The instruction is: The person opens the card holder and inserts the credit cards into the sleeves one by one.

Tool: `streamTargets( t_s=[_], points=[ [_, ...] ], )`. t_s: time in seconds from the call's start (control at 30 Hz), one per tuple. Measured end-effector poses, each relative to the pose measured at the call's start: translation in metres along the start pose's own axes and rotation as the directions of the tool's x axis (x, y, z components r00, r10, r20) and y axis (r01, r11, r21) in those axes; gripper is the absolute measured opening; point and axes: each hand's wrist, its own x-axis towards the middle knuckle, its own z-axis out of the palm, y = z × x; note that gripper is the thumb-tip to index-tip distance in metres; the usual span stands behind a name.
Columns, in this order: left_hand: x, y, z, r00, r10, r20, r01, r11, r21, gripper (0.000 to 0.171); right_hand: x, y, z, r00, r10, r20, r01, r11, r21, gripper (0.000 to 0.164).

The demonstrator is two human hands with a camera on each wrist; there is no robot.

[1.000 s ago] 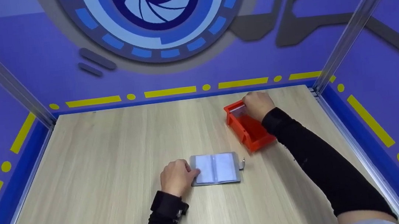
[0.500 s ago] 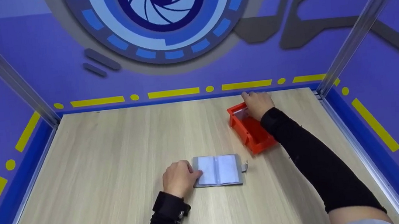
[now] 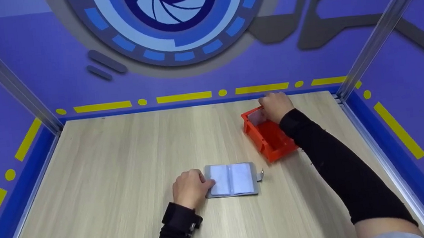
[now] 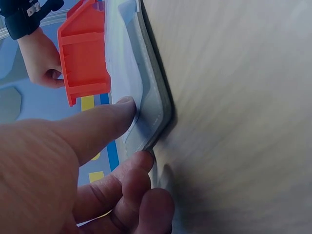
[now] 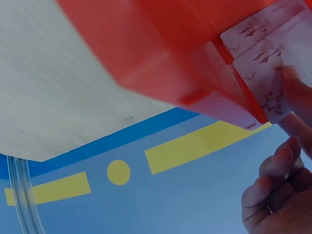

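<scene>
A small grey card holder lies open on the table, showing clear plastic sleeves, with its snap strap sticking out on the right. My left hand pinches its left edge, and in the left wrist view the thumb presses on top while the fingertips sit at the edge. Further back, my right hand reaches over the rear wall of a red plastic bin. In the right wrist view that hand pinches a pale printed card between thumb and fingers. Another similar card stands behind it inside the bin.
The wooden tabletop is bounded by a blue-purple back wall with yellow marks and by side panels. Metal rails run along the sides. The bin stands near the back right, beyond the card holder.
My right hand has risen slightly at the bin's rear wall, and more of a pale card shows inside. The left hand stays on the card holder; the head view has shifted a little.
</scene>
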Motion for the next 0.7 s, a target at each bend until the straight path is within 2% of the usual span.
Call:
streamTargets(
  t_s=[0.2,0.4,0.57,0.7],
  points=[
    [0.001,0.000,-0.001,1.000,0.002,0.004,-0.002,1.000,-0.001,0.035,-0.002,0.002,0.000,1.000,0.002,-0.020,-0.001,0.999,0.038,0.017],
    [0.000,0.000,0.000,1.000,0.008,-0.001,-0.008,1.000,-0.009,0.037,-0.006,0.004,-0.002,0.999,-0.013,-0.043,0.016,0.998,0.068,0.012],
    [0.001,0.000,0.000,1.000,0.009,-0.001,-0.009,1.000,-0.010,0.037,-0.010,0.008,-0.007,0.998,-0.049,-0.029,0.050,0.998,0.049,0.011],
    [0.001,0.000,0.001,1.000,0.003,0.001,-0.003,1.000,-0.007,0.036,-0.011,0.014,-0.008,0.994,-0.111,-0.022,0.111,0.994,0.020,0.012]
  ],
)
